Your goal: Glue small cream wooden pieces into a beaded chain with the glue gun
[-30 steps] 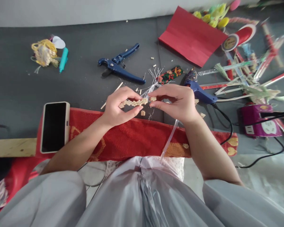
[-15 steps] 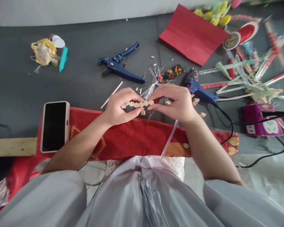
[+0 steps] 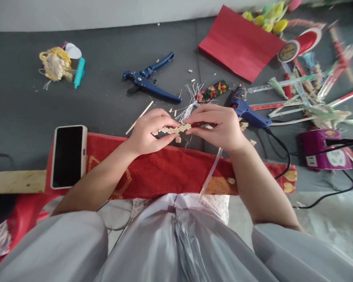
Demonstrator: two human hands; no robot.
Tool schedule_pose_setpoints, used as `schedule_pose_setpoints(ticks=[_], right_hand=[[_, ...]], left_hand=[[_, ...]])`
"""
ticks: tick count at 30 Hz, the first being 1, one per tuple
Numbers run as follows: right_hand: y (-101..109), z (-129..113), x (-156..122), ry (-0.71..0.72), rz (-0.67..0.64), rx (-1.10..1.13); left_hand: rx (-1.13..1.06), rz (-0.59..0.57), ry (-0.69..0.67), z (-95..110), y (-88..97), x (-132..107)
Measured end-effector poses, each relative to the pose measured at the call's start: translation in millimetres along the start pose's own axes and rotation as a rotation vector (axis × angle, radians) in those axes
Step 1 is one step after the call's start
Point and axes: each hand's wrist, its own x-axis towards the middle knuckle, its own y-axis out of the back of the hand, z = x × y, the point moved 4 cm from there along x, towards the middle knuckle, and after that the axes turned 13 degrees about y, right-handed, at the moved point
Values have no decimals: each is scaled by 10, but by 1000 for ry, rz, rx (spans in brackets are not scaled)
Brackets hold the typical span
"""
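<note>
A narrow cream-coloured strip point(image 3: 174, 129), made of small short stick pieces bunched in flower-like clusters, is held level over the front of the dark table. My left hand point(image 3: 148, 131) is closed on its left and middle part, thumb below and fingers above. At the strip's right end, my right hand point(image 3: 216, 125) pinches with thumb and fingertips. A small bundle of short sticks point(image 3: 178, 139) lies under the strip. Just beyond the hands are thin white wires point(image 3: 191, 105) and a floral-patterned piece point(image 3: 213, 92). More stick bundles point(image 3: 243, 125) rest beside my right hand.
Blue cutting pliers point(image 3: 150, 80) lie behind the hands. A blue glue gun point(image 3: 250, 112) with a black cord is at right, near a purple power socket point(image 3: 323, 149). Red paper point(image 3: 241, 43), a ribbon spool point(image 3: 300, 44), a phone point(image 3: 69, 156) and a red towel point(image 3: 161, 172) surround the work.
Both hands keep hold of the strip, almost still. The strip's visible edge looks slightly turned between the fingers.
</note>
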Motion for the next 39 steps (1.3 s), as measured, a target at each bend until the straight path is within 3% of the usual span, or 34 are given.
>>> schedule_pose_setpoints(ticks=[9, 39], right_hand=[[-10, 48, -24, -119, 6, 87], [-26, 79, -15, -27, 36, 76]], left_hand=[[-24, 18, -27, -7, 3, 5], [-70, 8, 24, -33, -9, 21]])
